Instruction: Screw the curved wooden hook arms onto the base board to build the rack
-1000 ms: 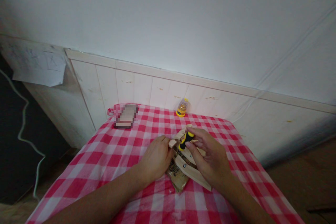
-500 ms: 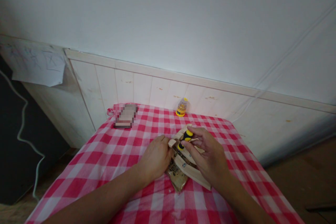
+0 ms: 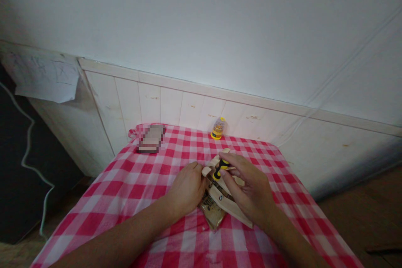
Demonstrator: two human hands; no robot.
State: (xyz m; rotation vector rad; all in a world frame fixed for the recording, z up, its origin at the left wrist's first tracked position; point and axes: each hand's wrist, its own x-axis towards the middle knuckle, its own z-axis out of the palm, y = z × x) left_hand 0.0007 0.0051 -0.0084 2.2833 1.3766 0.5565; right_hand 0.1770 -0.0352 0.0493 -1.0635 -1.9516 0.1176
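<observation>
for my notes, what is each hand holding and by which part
The right hand holds the screwdriver by its handle. The left hand is at the left end of the wooden piece; its grip is hidden.

screwdriver (image 3: 217, 172) tip: hidden | slab (image 3: 151, 139): pixelated | paper (image 3: 47, 78): illegible | 2 forearms (image 3: 125, 234): cropped

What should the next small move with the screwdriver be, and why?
Probably a small twist of the yellow-and-black screwdriver with the right hand, the left hand steadying the wooden assembly: the right hand grips the screwdriver, its lower end angles towards the assembly, and the left hand sits at the assembly's edge. The tip is hidden.
</observation>
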